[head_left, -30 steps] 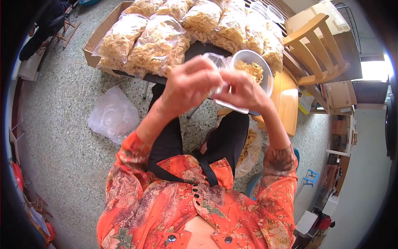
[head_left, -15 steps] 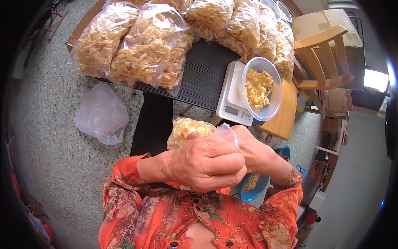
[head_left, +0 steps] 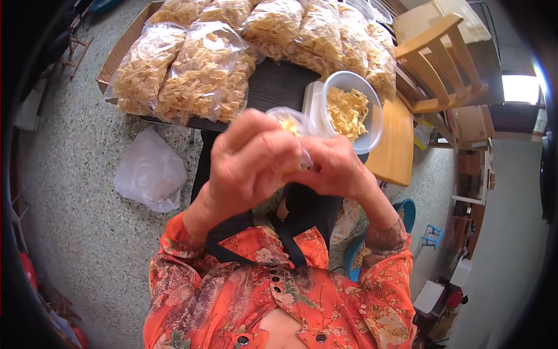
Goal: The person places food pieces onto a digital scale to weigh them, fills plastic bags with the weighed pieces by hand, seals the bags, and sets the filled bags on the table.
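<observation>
Both hands are raised together in front of my chest, above my lap. My left hand (head_left: 250, 160) is closed, its fingers curled in at the neck of a clear plastic bag (head_left: 289, 118). Meeting it from the other side, my right hand (head_left: 334, 166) also has its fingers closed on the bag's gathered plastic. Pale yellow dried pieces show through the bag just beyond the fingers; my hands hide most of it. Past my right hand, a translucent round tub (head_left: 376, 125) of yellowish flat pieces (head_left: 347, 112) rests on a white kitchen scale (head_left: 314, 110).
Several filled clear bags (head_left: 200, 72) crowd the black table (head_left: 270, 87), some inside a cardboard box (head_left: 119, 61). A wooden chair (head_left: 444, 64) stands at the right. A crumpled white plastic bag (head_left: 152, 168) lies on the speckled floor. Blue basins (head_left: 354, 256) sit low at right.
Both hands have risen away from my chest toward the table, carrying the bag with them. The bag is now mostly behind the hands, and its neck is tipped toward me.
</observation>
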Demonstrator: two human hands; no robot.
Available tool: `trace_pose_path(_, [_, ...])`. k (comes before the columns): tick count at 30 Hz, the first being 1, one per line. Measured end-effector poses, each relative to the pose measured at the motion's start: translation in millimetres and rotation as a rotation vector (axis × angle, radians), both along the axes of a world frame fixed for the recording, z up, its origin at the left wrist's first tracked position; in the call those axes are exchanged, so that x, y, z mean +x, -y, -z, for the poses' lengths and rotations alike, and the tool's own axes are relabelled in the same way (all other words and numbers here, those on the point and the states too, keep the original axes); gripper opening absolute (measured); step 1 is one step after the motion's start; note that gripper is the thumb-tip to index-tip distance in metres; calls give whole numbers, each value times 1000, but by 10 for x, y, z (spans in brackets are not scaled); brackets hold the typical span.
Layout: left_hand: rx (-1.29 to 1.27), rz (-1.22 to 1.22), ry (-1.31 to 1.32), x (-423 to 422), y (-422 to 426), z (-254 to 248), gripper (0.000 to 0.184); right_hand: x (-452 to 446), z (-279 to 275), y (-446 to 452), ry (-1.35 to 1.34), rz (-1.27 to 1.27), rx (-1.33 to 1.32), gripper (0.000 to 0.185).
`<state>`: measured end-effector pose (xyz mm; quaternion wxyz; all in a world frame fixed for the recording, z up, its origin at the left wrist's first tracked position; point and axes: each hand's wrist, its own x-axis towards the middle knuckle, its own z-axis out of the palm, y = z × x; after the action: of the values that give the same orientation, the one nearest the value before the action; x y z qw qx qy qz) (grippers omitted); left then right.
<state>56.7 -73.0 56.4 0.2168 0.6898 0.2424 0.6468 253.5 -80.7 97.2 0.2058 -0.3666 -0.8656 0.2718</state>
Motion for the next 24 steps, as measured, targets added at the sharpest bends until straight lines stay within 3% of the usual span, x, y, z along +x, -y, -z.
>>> trace_pose_path(4, [0, -103, -31, 51, -89, -128, 15, 40, -28, -88, -138, 53, 184, 46])
trace_pose_path(6, [-18, -107, -56, 64, -118, -147, 13, 109, -157, -73, -188, 131, 93, 41])
trace_pose_path(10, [-93, -116, -14, 140, -260, -28, 11, 450, -216, -154, -292, 439, 213, 33])
trace_pose_path(13, [-52, -153, 15, 217, -326, 82, 10, 893, -187, -222, 35, 536, 281, 25])
trace_pose_path(17, [31, -177, -45, 271, -387, 224, 10, 1249, 47, -182, 375, 566, 282, 33])
trace_pose_path(20, [-43, -206, -220, 275, -415, 354, 10, 1212, 10, -177, 488, 622, 162, 38])
trace_pose_path(24, [-154, -132, -63, 306, -418, 334, 9, 1224, 150, -230, 502, 574, 226, 45])
